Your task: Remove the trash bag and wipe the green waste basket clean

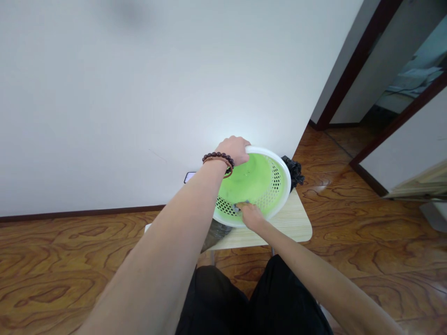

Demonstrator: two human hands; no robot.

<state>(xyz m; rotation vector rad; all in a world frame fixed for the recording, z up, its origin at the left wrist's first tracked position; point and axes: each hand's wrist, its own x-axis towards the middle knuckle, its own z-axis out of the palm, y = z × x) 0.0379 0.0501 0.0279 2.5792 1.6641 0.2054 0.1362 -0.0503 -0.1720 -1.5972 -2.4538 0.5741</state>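
Observation:
A round green plastic basket (246, 179) with a white rim and pierced sides stands tilted over a small table. My left hand (234, 149), with a dark bead bracelet at the wrist, is closed on the rim at the far side. Down at the near inner wall, my right hand (252, 215) has its fingers closed on a small grey-white wad (237, 208). The wad touches the basket's pierced side or lies close to it; its kind is too small to tell. My left forearm hides the basket's left part.
The pale wood-grain table (295, 218) stands against a white wall (139, 93). Behind the basket, at the right, lies a black plastic bag (294, 171). A phone (189, 176) and a dark translucent bag (217, 232) show beside my left arm. A doorway opens at the right.

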